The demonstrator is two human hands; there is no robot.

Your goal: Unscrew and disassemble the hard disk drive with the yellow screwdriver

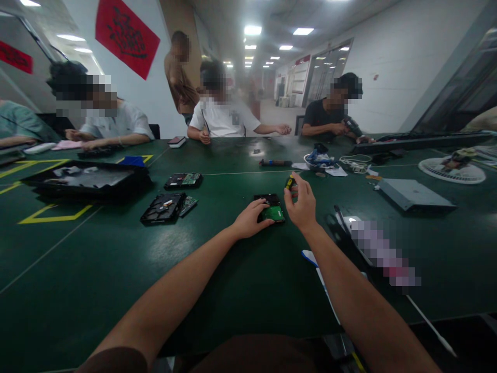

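A hard drive (273, 213) with a green circuit board lies on the green table in front of me. My left hand (254, 218) grips its left side, thumb along the near edge and fingers over the top. Just right of the drive, my right hand (301, 203) is raised with its fingers closed around the black and yellow handle of a screwdriver (289, 182); its shaft does not show clearly. Left of my hands lie another hard drive (183, 180) and a black drive casing (163, 208), with a loose circuit board (189, 205) beside it.
A black tray (87, 178) holding parts stands at the left. On the right are a grey metal box (415, 194), a phone-like device (359, 241) beneath my forearm's far side, and a round white fan-like part (452, 171). Several people sit across the table.
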